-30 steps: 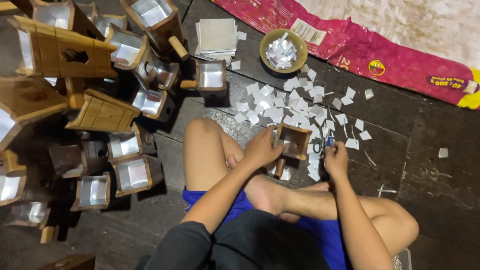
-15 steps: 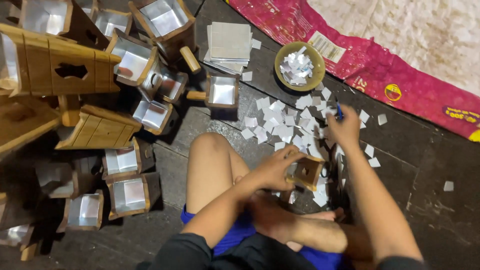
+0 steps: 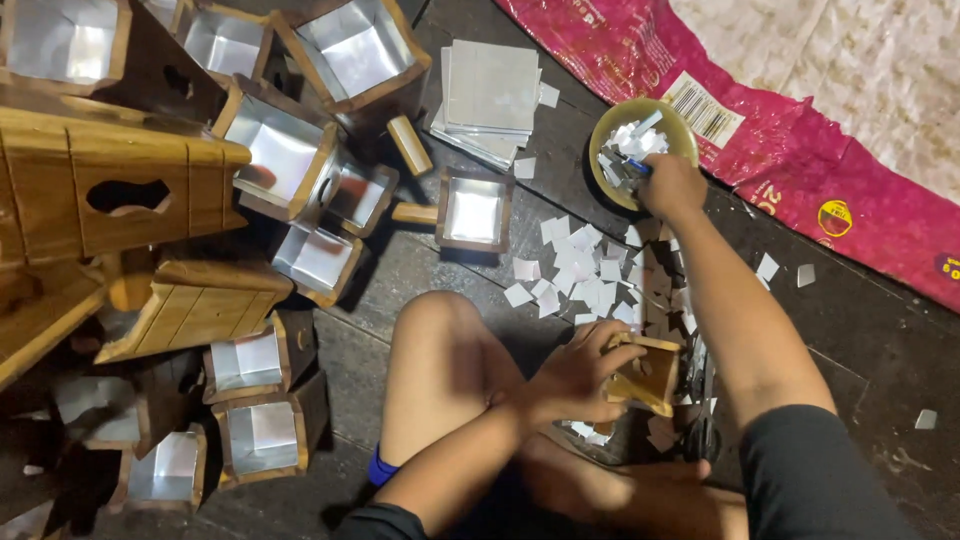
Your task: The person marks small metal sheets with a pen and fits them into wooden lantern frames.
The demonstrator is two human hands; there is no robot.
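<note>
Right hand (image 3: 672,186) in yellow bowl (image 3: 608,128) (paper scraps (image 3: 630,142)); left hand (image 3: 575,378) grips wooden box (image 3: 648,375).

Head view: worn on the head, looking steeply down at the floor (image 3: 420,270), close.
Facing: knees at 6 o'clock, bowl (image 3: 640,150) at 1 o'clock.

Paper squares (image 3: 590,270) lie scattered between the bowl (image 3: 610,125) behind and the small wooden box (image 3: 648,372) before.
</note>
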